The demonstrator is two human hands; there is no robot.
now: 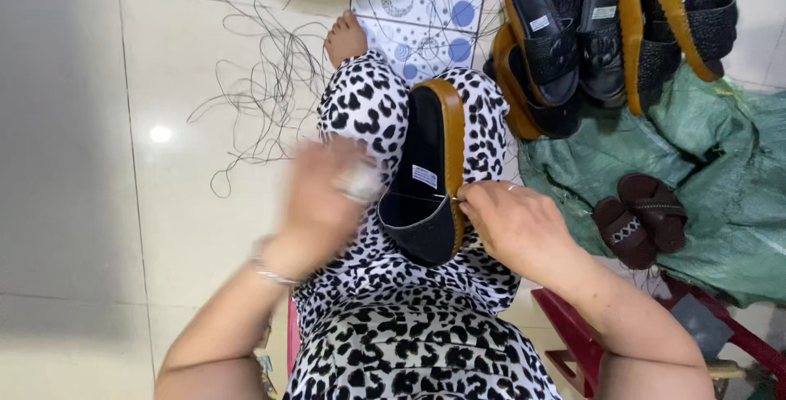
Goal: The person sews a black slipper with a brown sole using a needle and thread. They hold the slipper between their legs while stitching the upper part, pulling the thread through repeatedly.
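Right hand point(512, 220) pinches a thin thread at the tan sole edge of the black woven slipper point(426, 179) on the lap, long axis pointing away. Left hand point(327, 187), blurred, grip unclear, touches its left side.

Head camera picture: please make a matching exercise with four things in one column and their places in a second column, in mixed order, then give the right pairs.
Things:
1. black sandal with tan sole
2. pile of black sandals
3. pair of brown sandals
4. loose dark thread

Places:
A. on the green sack, alone, at the right
B. on the pale tiled floor
C. on the lap, between the left hand and right hand
D. at the top right, stacked against each other

Pairs: 1-C, 2-D, 3-A, 4-B
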